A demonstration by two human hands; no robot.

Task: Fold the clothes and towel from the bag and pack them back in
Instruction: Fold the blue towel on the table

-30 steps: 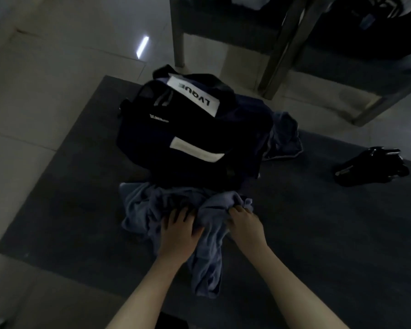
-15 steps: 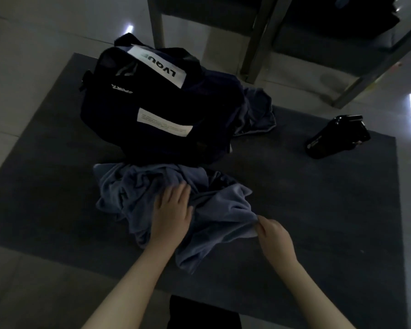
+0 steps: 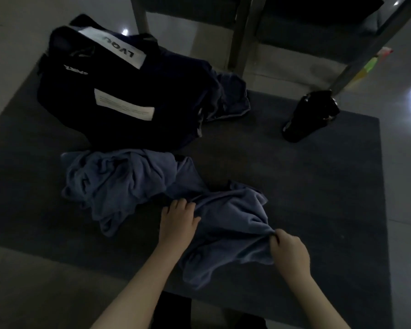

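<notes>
Both hands are on the crumpled blue cloth point(image 3: 226, 224) near the mat's point(image 3: 318, 186) front edge: left hand point(image 3: 177, 222) gripping its left side, right hand point(image 3: 288, 251) pinching a fold. Dark bag point(image 3: 119, 91) sits at the back-left corner.

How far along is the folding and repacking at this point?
Done: clothes are out of the dark bag. In hand: left hand and right hand grip the crumpled blue cloth. Left: nothing looks folded; a blue garment lies beside the bag; nothing repacked.
</notes>
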